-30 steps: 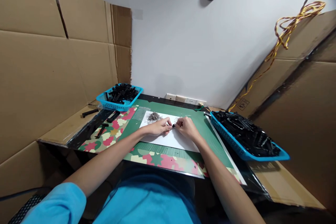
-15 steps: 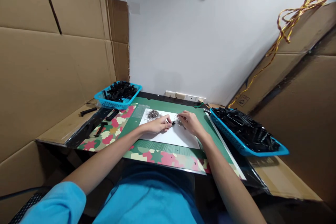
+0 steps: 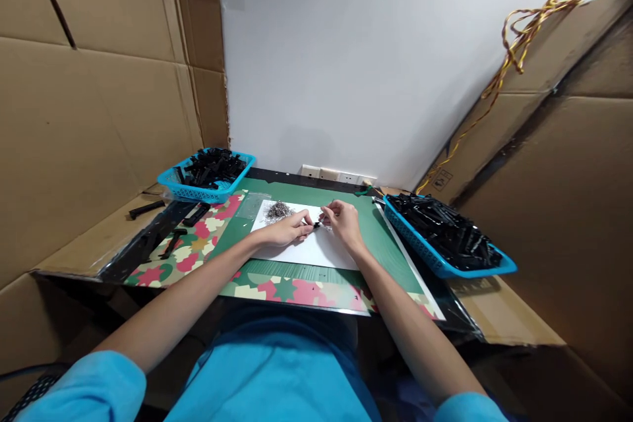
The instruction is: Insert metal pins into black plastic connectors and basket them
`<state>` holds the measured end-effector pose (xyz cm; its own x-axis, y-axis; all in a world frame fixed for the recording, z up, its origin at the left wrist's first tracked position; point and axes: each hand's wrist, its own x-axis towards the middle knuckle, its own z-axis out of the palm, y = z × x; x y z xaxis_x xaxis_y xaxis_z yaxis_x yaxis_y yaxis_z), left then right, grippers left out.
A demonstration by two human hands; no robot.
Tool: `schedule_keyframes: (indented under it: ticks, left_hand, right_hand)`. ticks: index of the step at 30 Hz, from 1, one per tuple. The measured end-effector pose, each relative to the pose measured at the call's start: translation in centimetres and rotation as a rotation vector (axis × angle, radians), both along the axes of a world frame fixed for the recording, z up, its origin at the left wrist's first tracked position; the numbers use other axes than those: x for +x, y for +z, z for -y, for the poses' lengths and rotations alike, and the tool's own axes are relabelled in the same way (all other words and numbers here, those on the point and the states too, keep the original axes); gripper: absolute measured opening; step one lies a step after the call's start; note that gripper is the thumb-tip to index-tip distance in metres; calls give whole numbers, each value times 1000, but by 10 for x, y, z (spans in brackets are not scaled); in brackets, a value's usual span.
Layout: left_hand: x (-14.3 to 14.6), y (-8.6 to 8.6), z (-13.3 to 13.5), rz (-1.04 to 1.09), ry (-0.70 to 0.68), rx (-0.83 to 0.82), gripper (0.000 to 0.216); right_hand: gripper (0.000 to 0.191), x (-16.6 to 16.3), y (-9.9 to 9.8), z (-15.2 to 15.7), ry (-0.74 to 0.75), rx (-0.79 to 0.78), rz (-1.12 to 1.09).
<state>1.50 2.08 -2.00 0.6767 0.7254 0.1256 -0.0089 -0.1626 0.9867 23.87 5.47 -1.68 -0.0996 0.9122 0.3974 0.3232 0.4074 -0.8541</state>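
My left hand [image 3: 287, 231] rests on a white sheet [image 3: 309, 256], its thumb and fingers pinched on a small black plastic part [image 3: 316, 225]. Just to the right, my right hand [image 3: 343, 221] is closed in a pinch close to that part. Whatever sits between its fingertips is too small to make out. Partly behind the right fingers lies a scatter of tiny silvery metal pieces [image 3: 327, 228]. A bigger heap of small metal pieces [image 3: 277, 211] is on the sheet beyond my left hand.
A blue basket [image 3: 190, 194] of black plastic parts stands at the back left, another blue basket [image 3: 420, 252] of longer black parts on the right. Loose black pieces [image 3: 173, 242] lie at the left on the patterned green mat [image 3: 291, 291]. Cardboard walls [image 3: 113, 105] flank the table.
The whole view has shifted left and slightly up. My right hand has lifted from the scattered metal pieces and come nearer the black part; my left hand keeps its pinch.
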Motion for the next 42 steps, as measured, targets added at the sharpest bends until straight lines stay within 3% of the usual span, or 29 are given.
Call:
schedule_keyframes:
  ticks: [8, 17, 24, 35, 42]
  left_hand:
    - [-1, 2, 0, -93, 23, 38, 28]
    - [-1, 3, 2, -100, 15, 52, 23]
    - [-2, 8, 10, -217, 95, 179, 21]
    - [-1, 8, 8, -161, 83, 105, 25]
    - [-4, 17, 14, -240, 96, 193, 25]
  right_hand:
    - [41, 0, -6, -3, 23, -92, -38]
    - [29, 2, -10, -5, 12, -41, -5]
    - [30, 1, -11, -4, -18, -48, 19]
    - [23, -2, -7, -2, -58, -43, 110]
    - [23, -1, 15, 11, -89, 155, 111]
